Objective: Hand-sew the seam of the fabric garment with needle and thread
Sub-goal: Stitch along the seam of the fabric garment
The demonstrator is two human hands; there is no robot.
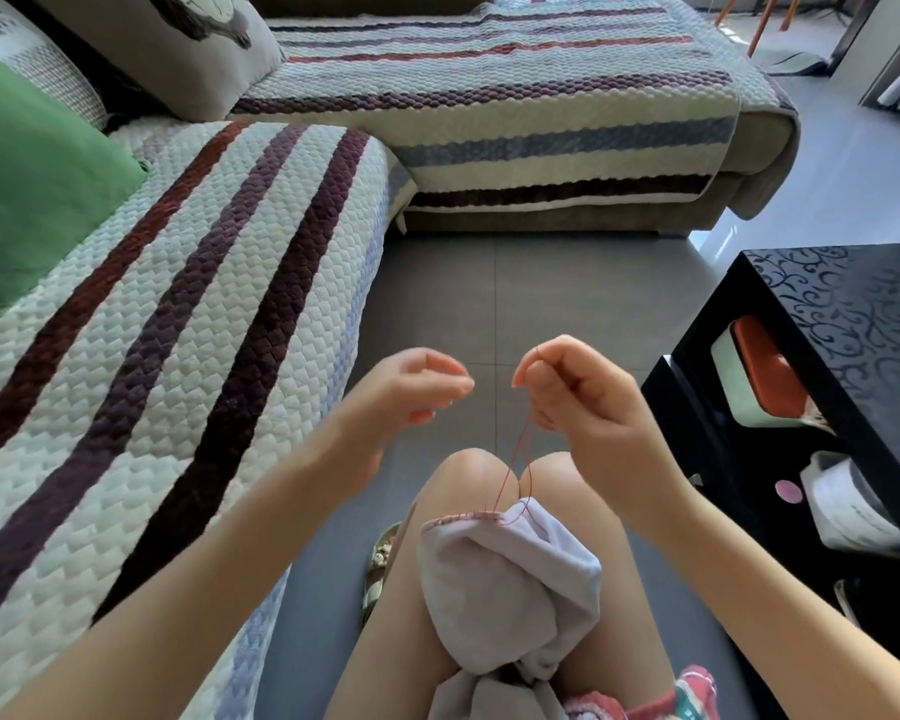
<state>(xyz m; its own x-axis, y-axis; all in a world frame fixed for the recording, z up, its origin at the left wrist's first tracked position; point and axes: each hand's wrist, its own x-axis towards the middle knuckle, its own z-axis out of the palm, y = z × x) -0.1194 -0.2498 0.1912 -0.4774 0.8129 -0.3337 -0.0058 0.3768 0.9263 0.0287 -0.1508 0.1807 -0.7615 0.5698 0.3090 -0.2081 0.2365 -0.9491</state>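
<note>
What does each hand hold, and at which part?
The right hand pinches the red thread at its upper end; whether the left hand holds anything cannot be told.

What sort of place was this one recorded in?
Probably a home living room: a striped quilted sofa cover, a green cushion and a glossy black side table on a tiled floor.

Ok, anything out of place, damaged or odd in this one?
Nothing stands out. The white garment lies bunched on the person's lap, and the red thread runs from its stitched seam up to the right hand, which pinches it. The needle is too small to see; whether the left hand holds anything is unclear.
</note>
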